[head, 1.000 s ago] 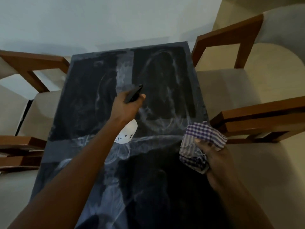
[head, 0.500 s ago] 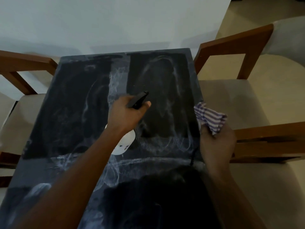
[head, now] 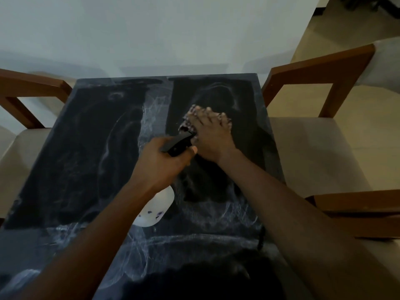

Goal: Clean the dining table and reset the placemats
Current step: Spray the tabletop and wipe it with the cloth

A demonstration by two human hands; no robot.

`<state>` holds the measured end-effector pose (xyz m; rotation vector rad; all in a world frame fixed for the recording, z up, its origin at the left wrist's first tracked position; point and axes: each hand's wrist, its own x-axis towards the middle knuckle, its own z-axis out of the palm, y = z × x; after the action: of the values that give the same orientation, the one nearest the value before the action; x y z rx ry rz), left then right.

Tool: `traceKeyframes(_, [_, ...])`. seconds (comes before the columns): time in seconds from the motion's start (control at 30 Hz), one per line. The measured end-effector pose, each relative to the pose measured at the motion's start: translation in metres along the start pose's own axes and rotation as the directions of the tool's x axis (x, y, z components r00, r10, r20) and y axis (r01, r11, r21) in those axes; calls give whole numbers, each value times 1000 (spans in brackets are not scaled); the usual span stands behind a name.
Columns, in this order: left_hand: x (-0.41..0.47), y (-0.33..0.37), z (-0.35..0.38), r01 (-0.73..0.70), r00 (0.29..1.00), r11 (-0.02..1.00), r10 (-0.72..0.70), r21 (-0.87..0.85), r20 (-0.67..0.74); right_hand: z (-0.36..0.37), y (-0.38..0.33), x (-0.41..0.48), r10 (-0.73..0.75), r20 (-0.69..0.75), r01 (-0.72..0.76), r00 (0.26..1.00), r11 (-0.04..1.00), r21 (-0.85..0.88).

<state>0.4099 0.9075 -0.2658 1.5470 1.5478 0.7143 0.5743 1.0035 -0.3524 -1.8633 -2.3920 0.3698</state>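
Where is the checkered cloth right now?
In the head view, the checkered cloth lies on the far right part of the table, pressed under the right hand, just beyond the spray bottle.

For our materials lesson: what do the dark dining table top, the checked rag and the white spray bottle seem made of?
Dark table top: likely polished stone, pale veining. Checked rag: woven cloth, crumpled. White spray bottle: probably plastic, smooth.
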Motion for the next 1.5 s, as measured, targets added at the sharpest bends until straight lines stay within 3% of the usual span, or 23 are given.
traceKeyframes(0.07, [10, -4, -3, 45, 998, 998, -43, -44, 41, 5, 6, -29, -183, 18, 184, 983, 981, -54])
traceKeyframes(0.13, [24, -6, -6, 101, 992, 989, -91, -106, 90, 5, 35, -51, -246, 12, 246, 969, 966, -81])
traceKeyframes(0.33, [67, 7, -9, 64, 998, 989, -62, -137, 16, -29, 140, 3, 152, 10, -150, 988, 982, -111])
traceKeyframes(0.47, [72, 6, -5, 59, 998, 988, -59, -140, 1, -38, 146, 68, 389, 25, -389, 921, 921, 3])
traceKeyframes(0.53, [73, 5, -2, 63, 998, 991, -64, -114, -5, -40, 130, 95, 408, 24, -408, 913, 913, -2])
traceKeyframes(0.63, [77, 6, 0, 64, 998, 993, -66, -104, -11, -37, 93, 118, 270, 28, -267, 963, 961, -79])
traceKeyframes(0.73, [80, 7, 3, 55, 998, 994, -57, -100, -12, -26, 50, 101, -13, 94, 28, 996, 987, -159])
traceKeyframes(0.83, [83, 7, 5, 65, 997, 991, -69, -114, -27, -10, 35, 31, -354, 125, 369, 927, 920, -132])
traceKeyframes(0.9, [85, 7, 8, 81, 996, 991, -83, -103, -23, -9, 61, -6, -416, 100, 426, 904, 897, -118])
traceKeyframes(1.03, [88, 7, 7, 129, 991, 985, -131, -119, -12, -30, 138, 17, -108, 4, 107, 994, 985, -135])
traceKeyframes(1.17, [85, 6, 7, 143, 989, 982, -146, -125, -15, -41, 208, 126, 257, 11, -256, 966, 966, -43])
traceKeyframes(1.3, [85, 5, 9, 131, 991, 987, -133, -96, -16, -42, 160, 181, 349, -15, -349, 937, 931, -110])
traceKeyframes(1.43, [82, 6, 9, 94, 989, 989, -106, -111, -100, -39, 52, 156, 41, -19, -43, 999, 990, -135])
traceKeyframes(1.5, [78, 9, 13, 79, 990, 994, -87, -74, -114, -36, 15, 132, -150, 40, 154, 988, 980, -127])
